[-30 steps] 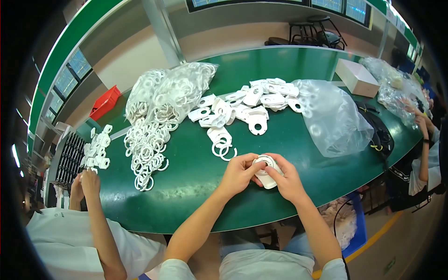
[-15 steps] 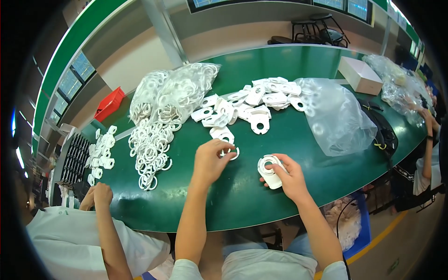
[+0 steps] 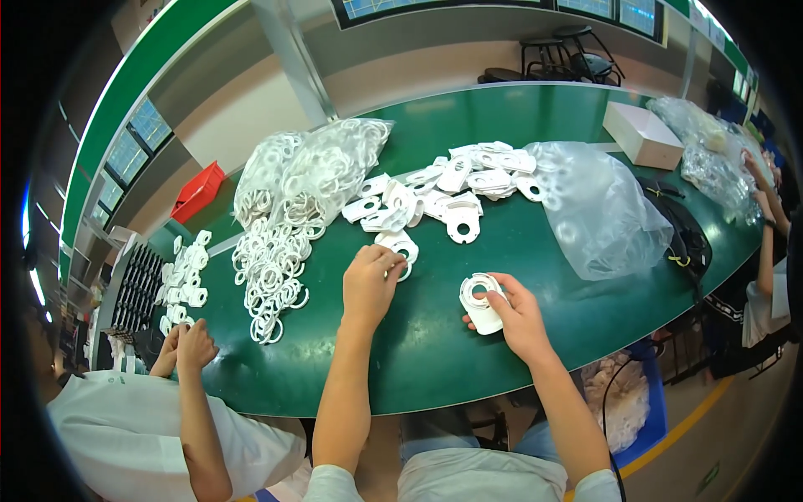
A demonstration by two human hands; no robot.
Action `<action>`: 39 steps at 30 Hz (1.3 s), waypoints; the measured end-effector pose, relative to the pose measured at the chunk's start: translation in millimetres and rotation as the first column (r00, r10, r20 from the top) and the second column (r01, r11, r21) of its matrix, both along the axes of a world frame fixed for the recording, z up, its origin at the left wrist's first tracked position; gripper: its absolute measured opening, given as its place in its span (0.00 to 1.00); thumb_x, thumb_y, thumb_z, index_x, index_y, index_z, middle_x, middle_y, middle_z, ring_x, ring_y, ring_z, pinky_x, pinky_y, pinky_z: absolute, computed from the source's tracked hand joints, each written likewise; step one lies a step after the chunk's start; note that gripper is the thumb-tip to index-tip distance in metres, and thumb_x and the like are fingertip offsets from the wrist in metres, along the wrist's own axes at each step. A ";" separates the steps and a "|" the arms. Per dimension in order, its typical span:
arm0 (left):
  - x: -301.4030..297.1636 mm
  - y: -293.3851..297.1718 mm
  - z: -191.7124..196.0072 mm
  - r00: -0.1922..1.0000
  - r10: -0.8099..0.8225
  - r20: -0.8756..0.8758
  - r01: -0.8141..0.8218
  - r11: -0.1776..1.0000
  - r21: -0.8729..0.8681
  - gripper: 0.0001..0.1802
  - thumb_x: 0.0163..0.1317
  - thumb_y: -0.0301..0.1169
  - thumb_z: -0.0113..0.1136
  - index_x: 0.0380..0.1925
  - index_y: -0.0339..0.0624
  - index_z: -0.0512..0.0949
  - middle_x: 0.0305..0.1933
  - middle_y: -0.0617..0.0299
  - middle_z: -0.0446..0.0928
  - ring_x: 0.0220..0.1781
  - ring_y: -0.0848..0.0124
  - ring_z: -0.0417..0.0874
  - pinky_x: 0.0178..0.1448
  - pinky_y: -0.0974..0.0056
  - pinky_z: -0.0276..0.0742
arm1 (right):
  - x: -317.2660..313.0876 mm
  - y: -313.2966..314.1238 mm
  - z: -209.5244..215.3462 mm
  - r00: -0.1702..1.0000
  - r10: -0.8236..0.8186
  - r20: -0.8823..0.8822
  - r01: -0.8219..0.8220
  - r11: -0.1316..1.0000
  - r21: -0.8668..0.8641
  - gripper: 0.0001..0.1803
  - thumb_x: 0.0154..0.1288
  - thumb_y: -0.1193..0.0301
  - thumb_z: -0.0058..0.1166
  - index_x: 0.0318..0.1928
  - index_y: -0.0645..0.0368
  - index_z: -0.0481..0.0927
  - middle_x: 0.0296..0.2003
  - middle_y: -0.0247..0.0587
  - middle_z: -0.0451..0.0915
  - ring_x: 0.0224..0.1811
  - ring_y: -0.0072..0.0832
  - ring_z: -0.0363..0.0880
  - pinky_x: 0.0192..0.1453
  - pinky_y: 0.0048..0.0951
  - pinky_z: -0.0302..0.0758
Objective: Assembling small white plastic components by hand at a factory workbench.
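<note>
Left hand (image 3: 368,280) pinches a white ring (image 3: 404,269) lying on the green surface (image 3: 435,351). Right hand (image 3: 514,314) clasps a white plastic plate (image 3: 481,303) low against that surface. Ring and plate are not yet joined; heaps of loose rings (image 3: 272,272) and plates (image 3: 447,188) wait behind.

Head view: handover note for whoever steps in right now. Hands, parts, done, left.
Right hand: holds a white flat plastic part with a round hole just above the green table.
Left hand: fingers on a white ring at the near edge of the pile of white flat parts.
Loose white rings spill from a clear bag to the left.
Done: one flat part in hand.
Left: ring not yet on the part; the pile remains.
</note>
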State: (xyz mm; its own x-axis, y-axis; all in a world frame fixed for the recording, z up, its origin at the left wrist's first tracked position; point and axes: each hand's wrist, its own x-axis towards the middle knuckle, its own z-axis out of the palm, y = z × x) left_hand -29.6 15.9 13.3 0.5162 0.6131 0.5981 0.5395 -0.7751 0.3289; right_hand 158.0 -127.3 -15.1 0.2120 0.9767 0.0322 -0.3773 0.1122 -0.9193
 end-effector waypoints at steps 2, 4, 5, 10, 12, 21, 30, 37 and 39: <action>4.4 0.5 2.7 0.973 0.015 0.232 -0.006 0.999 -0.038 0.05 0.50 0.21 0.64 0.28 0.37 0.80 0.29 0.60 0.77 0.28 0.68 0.78 0.30 0.66 0.72 | 2.0 0.4 -2.6 1.000 0.008 0.015 -0.008 1.000 0.009 0.16 0.71 0.72 0.40 0.55 0.68 0.66 0.42 0.49 0.79 0.36 0.36 0.83 0.39 0.31 0.82; 9.6 -6.6 5.5 0.960 -0.008 0.279 0.027 0.998 -0.064 0.05 0.54 0.20 0.61 0.31 0.34 0.78 0.29 0.60 0.79 0.26 0.73 0.79 0.28 0.69 0.74 | 4.4 0.8 -5.1 0.999 0.010 0.032 -0.010 1.000 0.016 0.17 0.72 0.71 0.39 0.56 0.68 0.65 0.42 0.49 0.78 0.36 0.36 0.83 0.40 0.31 0.82; 15.7 -12.5 4.7 0.859 0.017 0.512 0.196 0.913 -0.359 0.06 0.55 0.20 0.60 0.34 0.32 0.76 0.30 0.59 0.79 0.27 0.74 0.79 0.30 0.69 0.77 | 6.0 1.5 -6.0 1.000 0.019 -0.016 -0.019 1.000 -0.007 0.18 0.72 0.69 0.38 0.56 0.67 0.65 0.43 0.49 0.78 0.37 0.36 0.83 0.42 0.32 0.81; 37.8 -48.2 3.1 0.682 0.184 0.708 0.597 0.418 -0.684 0.13 0.59 0.21 0.57 0.45 0.27 0.75 0.34 0.54 0.80 0.33 0.72 0.82 0.39 0.67 0.83 | 6.1 3.1 -6.9 0.990 0.038 -0.134 -0.041 0.999 -0.015 0.19 0.73 0.66 0.36 0.58 0.67 0.65 0.45 0.48 0.78 0.40 0.36 0.82 0.45 0.32 0.80; 47.0 -61.1 0.9 0.677 0.243 0.695 0.613 0.336 -0.715 0.12 0.59 0.21 0.58 0.42 0.25 0.75 0.35 0.50 0.80 0.34 0.68 0.84 0.40 0.67 0.83 | 4.1 3.5 -7.0 0.993 0.039 -0.111 -0.039 0.999 -0.002 0.20 0.73 0.67 0.36 0.59 0.67 0.64 0.46 0.47 0.77 0.41 0.35 0.81 0.47 0.32 0.80; 50.9 -68.3 -4.7 0.680 0.271 0.681 0.614 0.298 -0.731 0.10 0.59 0.21 0.58 0.39 0.24 0.73 0.35 0.49 0.80 0.33 0.67 0.84 0.39 0.67 0.84 | 4.6 3.0 -7.8 1.000 -0.017 -0.023 0.018 1.000 0.014 0.20 0.70 0.72 0.42 0.59 0.68 0.63 0.46 0.44 0.77 0.40 0.30 0.81 0.45 0.28 0.79; 51.5 -72.1 -5.0 0.735 0.128 0.666 0.578 0.397 -0.713 0.10 0.59 0.22 0.58 0.39 0.26 0.74 0.32 0.53 0.80 0.31 0.70 0.83 0.34 0.69 0.82 | 3.1 0.8 -11.5 0.985 -0.129 0.110 0.126 0.991 0.032 0.22 0.64 0.79 0.47 0.59 0.68 0.65 0.45 0.42 0.78 0.43 0.21 0.78 0.46 0.21 0.76; 42.8 -67.3 -4.5 0.882 0.004 0.471 0.417 0.457 -0.785 0.09 0.61 0.28 0.57 0.31 0.30 0.79 0.26 0.59 0.79 0.23 0.78 0.77 0.23 0.74 0.72 | 1.1 -1.0 0.2 0.997 -0.066 0.042 0.066 0.998 0.000 0.23 0.63 0.81 0.47 0.60 0.65 0.66 0.46 0.40 0.77 0.44 0.22 0.78 0.47 0.22 0.75; 44.4 -66.3 -6.7 0.861 0.024 0.507 0.447 0.438 -0.780 0.10 0.62 0.29 0.58 0.30 0.30 0.79 0.24 0.61 0.79 0.21 0.80 0.75 0.22 0.75 0.71 | 1.3 -1.4 -0.2 0.995 -0.076 0.072 0.075 0.997 0.016 0.23 0.63 0.81 0.46 0.60 0.65 0.66 0.46 0.40 0.77 0.44 0.22 0.77 0.48 0.22 0.75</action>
